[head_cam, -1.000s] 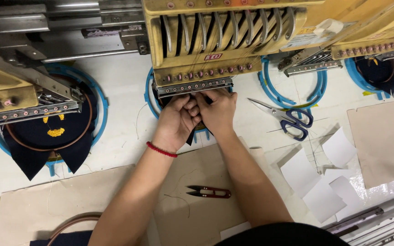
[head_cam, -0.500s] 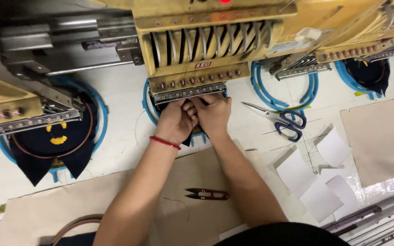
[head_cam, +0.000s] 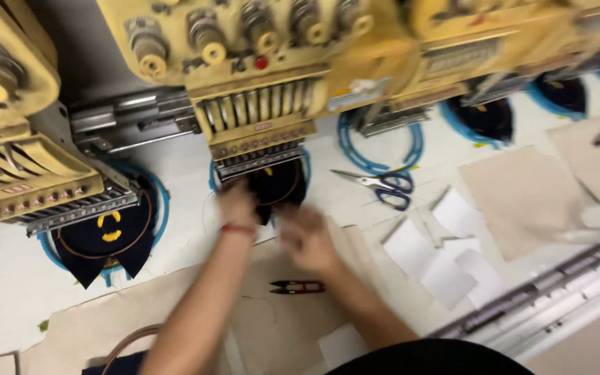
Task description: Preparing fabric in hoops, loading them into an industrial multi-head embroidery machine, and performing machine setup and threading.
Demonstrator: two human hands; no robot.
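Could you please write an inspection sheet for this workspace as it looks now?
Surface: white machine table, brown sheet in front.
Job's things: dark fabric in a blue hoop under the yellow embroidery head.
Clutter: thread snips, scissors, white paper squares.
Grippers: left hand at the hooped fabric; right hand blurred, over the brown sheet.
Cables: nothing seen.
Surroundings: neighbouring hoop with yellow stitching.

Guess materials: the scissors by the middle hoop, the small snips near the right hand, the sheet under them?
Scissors: bright metal blades by their shine; dark blue handles, likely plastic.
Small snips: dark, seemingly metal blades with red on the grip, probably plastic or paint; blur leaves it open.
Sheet: matte tan, flat, cut edges, so card or stiff backing, possibly fabric.
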